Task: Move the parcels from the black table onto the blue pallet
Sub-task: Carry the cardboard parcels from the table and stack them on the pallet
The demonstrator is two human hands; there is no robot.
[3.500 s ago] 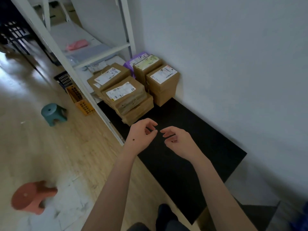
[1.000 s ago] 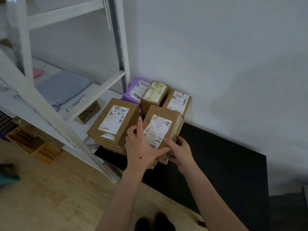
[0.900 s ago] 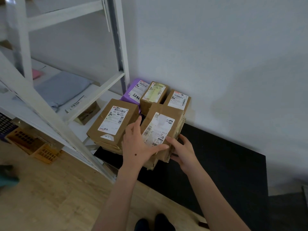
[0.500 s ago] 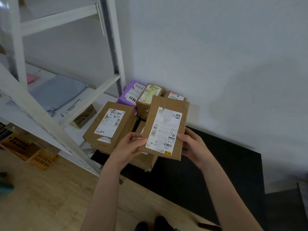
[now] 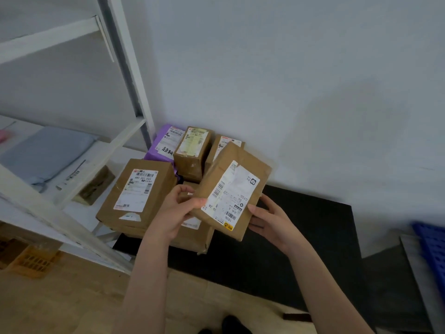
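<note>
Head camera shows you have just lifted the flat brown paper-wrapped parcel [image 5: 231, 191] off the stack of brown cardboard parcels [image 5: 137, 194], and it now hangs tilted above the low black table [image 5: 301, 237]. That leaves it ready to carry to the blue slatted plastic pallet [image 5: 433, 249] at the right edge. Your left hand [image 5: 175, 213] pinches its left edge; your right hand [image 5: 272, 220] grips the lower right corner, fingers beneath, both forearms extended.

Single head-worn wide-angle view, facing forward and down, close over black table [image 5: 301, 237] at wall [image 5: 289, 68].
</note>
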